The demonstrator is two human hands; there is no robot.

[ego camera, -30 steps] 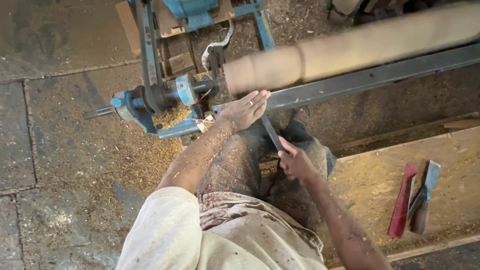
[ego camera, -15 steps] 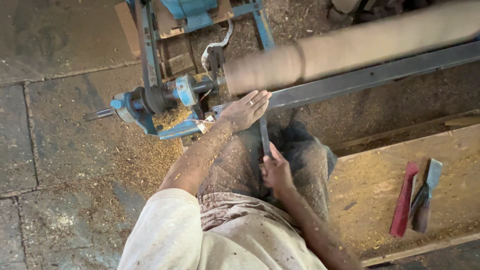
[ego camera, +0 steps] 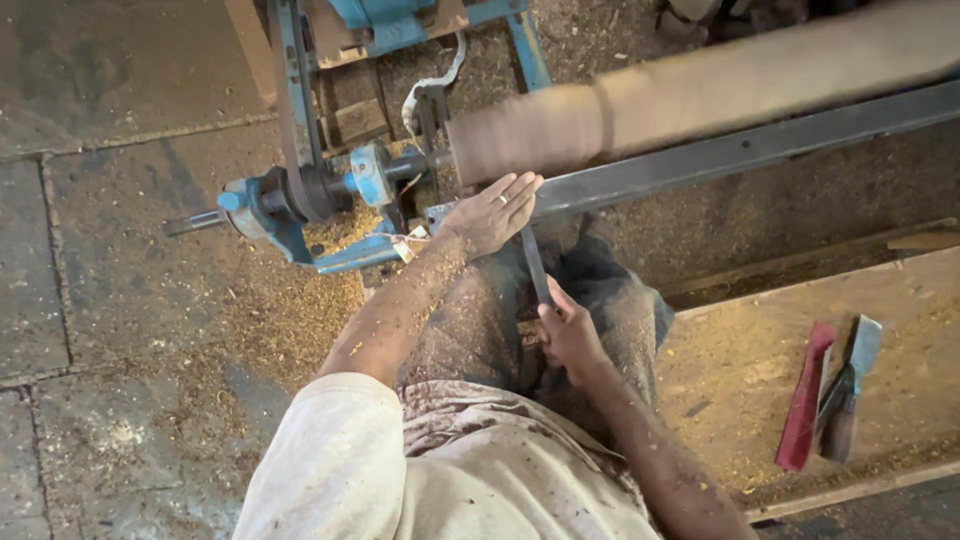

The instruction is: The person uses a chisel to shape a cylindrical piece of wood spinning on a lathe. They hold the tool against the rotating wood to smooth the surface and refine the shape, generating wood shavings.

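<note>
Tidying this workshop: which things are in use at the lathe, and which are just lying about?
In use:
left hand
right hand
long dark metal chisel
blurred brown wooden cylinder
blue metal lathe

Lying about:
flat red tool
grey-bladed chisel

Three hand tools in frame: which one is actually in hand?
The dark metal chisel, gripped low by the right hand and steadied under the left hand. The red flat tool and grey-bladed chisel lie untouched on the board.
</note>
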